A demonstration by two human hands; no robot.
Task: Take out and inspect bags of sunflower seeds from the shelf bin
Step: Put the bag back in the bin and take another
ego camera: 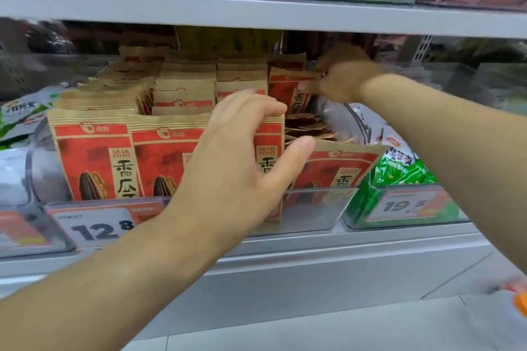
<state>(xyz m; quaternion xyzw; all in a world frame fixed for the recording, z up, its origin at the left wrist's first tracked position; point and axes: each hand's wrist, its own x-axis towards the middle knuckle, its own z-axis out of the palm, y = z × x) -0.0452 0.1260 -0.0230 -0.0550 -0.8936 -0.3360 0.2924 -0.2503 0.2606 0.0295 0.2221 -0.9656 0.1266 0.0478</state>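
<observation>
Left hand (242, 148) gripping front seed bag (268, 151); right hand (339, 77) pinching far bag (288, 94); clear bin (313, 208) full; grey shelf (313, 242) beneath.

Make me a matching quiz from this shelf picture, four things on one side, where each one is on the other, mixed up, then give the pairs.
Things
1. left hand
2. right hand
3. green snack bags
4. white price tag reading 12.8

Places
A. in the clear bin right of the red-and-tan sunflower seed bags
B. on the front-row seed bags
C. below the leftmost seed bags, on the shelf edge
D. at an upright seed bag further back

Pairs: 1-B, 2-D, 3-A, 4-C
</observation>
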